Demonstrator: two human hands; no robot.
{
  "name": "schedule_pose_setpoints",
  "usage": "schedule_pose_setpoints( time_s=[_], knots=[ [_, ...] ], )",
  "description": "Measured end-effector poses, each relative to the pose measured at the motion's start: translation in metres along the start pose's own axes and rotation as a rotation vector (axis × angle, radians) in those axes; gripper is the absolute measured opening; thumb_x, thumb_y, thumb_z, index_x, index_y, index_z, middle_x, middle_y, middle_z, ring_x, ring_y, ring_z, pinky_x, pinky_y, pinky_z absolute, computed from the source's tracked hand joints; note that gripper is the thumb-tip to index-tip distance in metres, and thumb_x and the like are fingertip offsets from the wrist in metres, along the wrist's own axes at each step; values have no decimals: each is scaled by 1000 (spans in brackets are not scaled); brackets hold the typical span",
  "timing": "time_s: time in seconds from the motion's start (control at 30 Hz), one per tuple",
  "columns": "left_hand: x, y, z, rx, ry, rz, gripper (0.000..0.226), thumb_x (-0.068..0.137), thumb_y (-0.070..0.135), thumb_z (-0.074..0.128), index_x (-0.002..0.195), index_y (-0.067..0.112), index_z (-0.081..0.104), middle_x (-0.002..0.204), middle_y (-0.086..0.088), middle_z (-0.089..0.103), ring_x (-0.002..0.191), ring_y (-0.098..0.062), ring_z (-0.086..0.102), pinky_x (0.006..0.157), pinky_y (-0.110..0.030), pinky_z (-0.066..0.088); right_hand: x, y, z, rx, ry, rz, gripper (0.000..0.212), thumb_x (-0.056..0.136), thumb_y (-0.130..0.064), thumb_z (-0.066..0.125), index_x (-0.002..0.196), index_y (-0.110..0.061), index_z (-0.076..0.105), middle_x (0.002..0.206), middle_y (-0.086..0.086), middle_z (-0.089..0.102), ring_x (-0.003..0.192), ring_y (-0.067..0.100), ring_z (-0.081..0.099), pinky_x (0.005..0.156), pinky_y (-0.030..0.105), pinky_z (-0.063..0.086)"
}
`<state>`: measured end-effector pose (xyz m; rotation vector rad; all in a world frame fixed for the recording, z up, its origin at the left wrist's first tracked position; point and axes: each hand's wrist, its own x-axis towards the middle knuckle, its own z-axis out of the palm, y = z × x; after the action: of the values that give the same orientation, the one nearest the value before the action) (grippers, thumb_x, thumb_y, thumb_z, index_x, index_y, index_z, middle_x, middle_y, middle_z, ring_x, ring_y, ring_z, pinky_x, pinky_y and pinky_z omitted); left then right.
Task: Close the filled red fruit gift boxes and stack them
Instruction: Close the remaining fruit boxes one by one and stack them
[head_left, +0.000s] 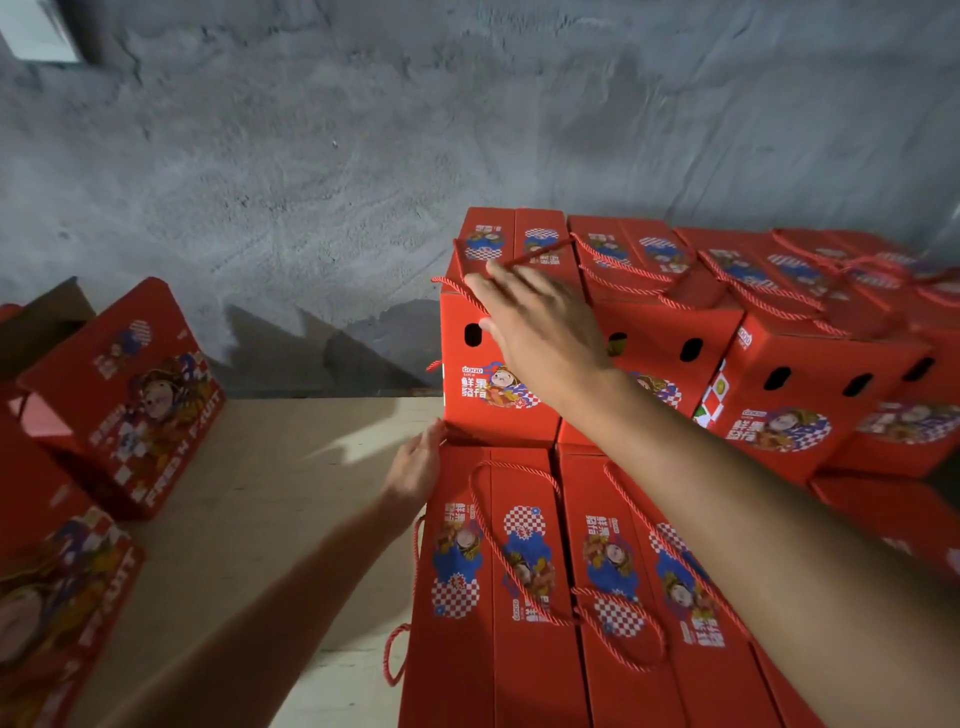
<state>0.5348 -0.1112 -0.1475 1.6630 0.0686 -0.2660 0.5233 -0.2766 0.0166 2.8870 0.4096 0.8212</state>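
Head view, looking down: the right hand reaches forward with fingers straight and spread, its grip apart and holding nothing, over the top front edge of the upper red box, a closed gift box with a rope handle, set on the second tier. Just right of that hand, more closed boxes form the upper row against the grey concrete wall. Below it and nearer the camera lies the lower layer of closed boxes, handles flat on their lids. The left hand rests with loosely extended fingers at the far left corner of that layer, beneath the upper box's base — grip relaxed, clamped on nothing. Well left of both hands, a leaning box and other red cartons sit at the frame edge; whether they are closed cannot be told. By my judgement much stacking is done, and this box is being squared up. Left of the hands the bare tan board offers open room — the stack's left edge drops straight to it.
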Motion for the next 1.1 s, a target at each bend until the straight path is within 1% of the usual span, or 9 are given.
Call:
schedule_pose_setpoints(
  time_s=[0.1, 0.17, 0.3, 0.43, 0.53, 0.73, 0.93, 1.03, 1.1],
  knots=[
    [-10, 4, 0, -20, -7, 8, 38, 106, 49, 43, 107, 25, 74, 108, -12, 76, 94, -26, 76, 84, -41, 62, 0, 4, 3, 51, -17, -8, 50, 105, -19, 54, 153, -16, 42, 160, 9, 41, 145, 29, 40, 121, 41, 28],
    [-23, 9, -4, -39, -21, 37, 38, 107, 45, 46, 119, 19, 72, 110, -12, 77, 93, -22, 76, 75, -33, 63, -3, -3, -2, 15, -57, 50, 57, 105, -15, 50, 158, -17, 30, 167, 6, 29, 153, 27, 27, 125, 43, 19],
    [-64, 48, -9, -285, 42, 46, 39, 110, 33, 42, 138, 14, 60, 132, -9, 67, 120, -23, 64, 97, -39, 50, -47, -71, -27, 62, -78, 171, 64, 104, -28, 48, 162, -19, 21, 171, 5, 16, 157, 29, 11, 126, 49, 10],
    [-166, 80, -30, -536, 123, 142, 27, 106, 19, 49, 106, 17, 76, 101, -2, 79, 92, -9, 75, 71, -18, 56, -116, -157, -76, 357, -72, 242, 54, 104, -32, 45, 157, -23, 37, 162, 1, 38, 151, 25, 30, 122, 45, 22],
    [-256, 69, -76, -553, 234, 178, 26, 106, 14, 50, 118, 7, 72, 108, -9, 77, 101, -21, 74, 81, -28, 60, -166, -227, -128, 642, 21, 368, 47, 99, -28, 60, 144, -17, 57, 139, 8, 63, 131, 30, 56, 110, 49, 41],
    [-395, 40, -184, -338, 483, 244, 24, 104, 5, 49, 117, 6, 70, 98, -4, 78, 93, -20, 76, 84, -35, 61, -222, -351, -195, 824, -105, 211, 50, 100, -35, 60, 147, -17, 54, 138, 3, 64, 127, 21, 59, 108, 41, 43],
    [-490, 1, -295, 173, 764, 304, 21, 98, 25, 60, 116, 24, 70, 113, 9, 71, 103, -5, 67, 88, -34, 58, -241, -467, -219, 930, -121, 138, 48, 100, -44, 60, 143, -22, 58, 133, 1, 69, 119, 17, 64, 103, 32, 48],
    [-518, -27, -358, 660, 864, 93, 60, 87, 47, 67, 138, 19, 53, 136, -3, 57, 125, -20, 53, 105, -39, 45, -245, -520, -218, 988, -193, 128, 52, 100, -45, 58, 146, -22, 55, 136, 1, 67, 123, 18, 63, 104, 32, 47],
    [-526, -48, -393, 864, 791, -98, 85, 88, 53, 68, 153, 12, 33, 155, -11, 41, 143, -27, 37, 119, -42, 30, -251, -550, -215, 1009, -242, 121, 53, 99, -44, 59, 148, -23, 52, 139, 1, 65, 125, 19, 61, 105, 32, 46]
  ],
)
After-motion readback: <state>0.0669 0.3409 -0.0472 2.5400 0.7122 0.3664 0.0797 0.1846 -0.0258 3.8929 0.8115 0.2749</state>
